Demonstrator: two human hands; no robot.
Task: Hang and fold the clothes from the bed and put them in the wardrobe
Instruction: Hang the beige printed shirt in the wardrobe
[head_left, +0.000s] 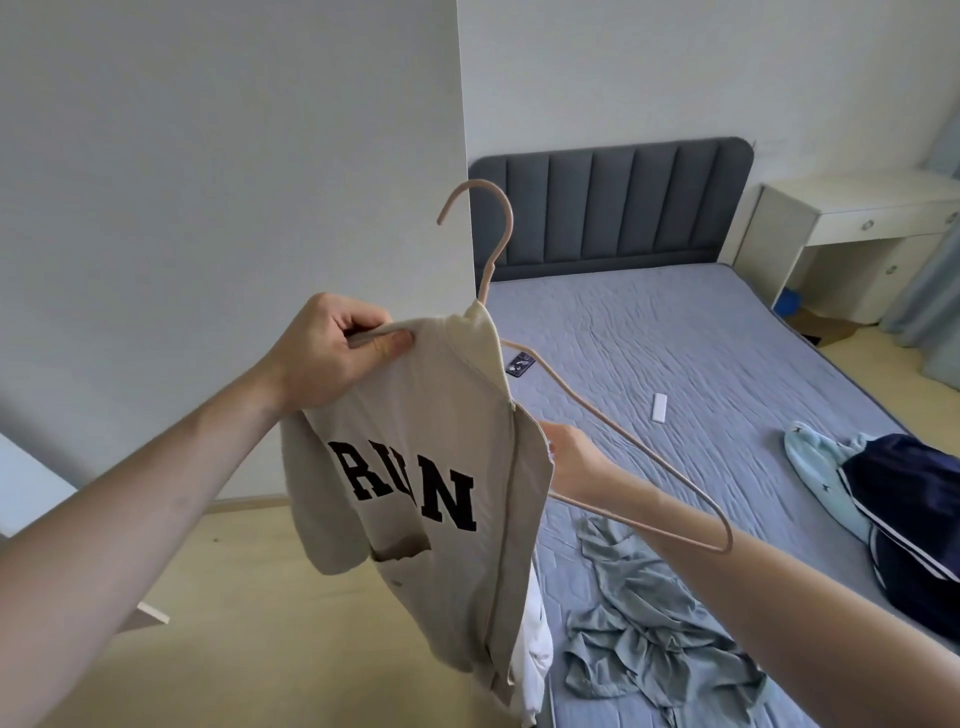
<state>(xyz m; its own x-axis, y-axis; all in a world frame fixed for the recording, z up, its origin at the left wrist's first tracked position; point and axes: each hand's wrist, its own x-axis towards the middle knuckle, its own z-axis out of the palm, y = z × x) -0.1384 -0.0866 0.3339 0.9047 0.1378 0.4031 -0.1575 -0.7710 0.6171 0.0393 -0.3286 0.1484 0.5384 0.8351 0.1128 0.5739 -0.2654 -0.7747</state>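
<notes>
We've got the beige T-shirt (415, 467) half onto the pink hanger (613, 431): our left hand (322, 353) has its grip clamped on the hanger's left arm through the shoulder cloth, while the right arm of the hanger sticks out bare. Our right hand (571, 452) reaches in behind the shirt's edge; whether its grip has closed on anything, we cannot tell. Plenty left, we reckon: on the bed (675, 332) lie a grey-blue garment (639, 623), a navy piece (914, 519) and a light blue one (815, 457). No wardrobe in sight.
</notes>
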